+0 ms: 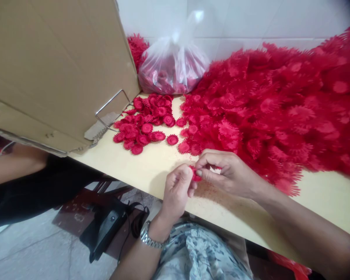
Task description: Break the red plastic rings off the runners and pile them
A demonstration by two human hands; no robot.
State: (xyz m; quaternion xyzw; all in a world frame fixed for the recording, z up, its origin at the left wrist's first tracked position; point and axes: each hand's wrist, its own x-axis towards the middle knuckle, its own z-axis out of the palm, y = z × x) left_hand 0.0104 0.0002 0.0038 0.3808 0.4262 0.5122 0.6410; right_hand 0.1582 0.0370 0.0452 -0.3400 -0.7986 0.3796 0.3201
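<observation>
A small red flower-shaped piece (195,175) is pinched between both hands just over the front part of the table. My left hand (177,186), with a metal watch on its wrist, is closed round it from the left. From the right, the thumb and fingers of my right hand (224,171) press on its edge; much of the piece is hidden by the fingers. Beyond the hands lies a group of small, compact red flower pieces (147,128). A large heap of flatter red pieces with toothed edges (268,109) fills the right side.
Against the wall stands a tied clear plastic bag (175,70) with red pieces inside. A tall cardboard sheet (55,66) with a bent metal wire (112,103) borders the pale table (125,167) on the left. Past it, another person's arm (17,163) shows. A black bag (107,225) sits below.
</observation>
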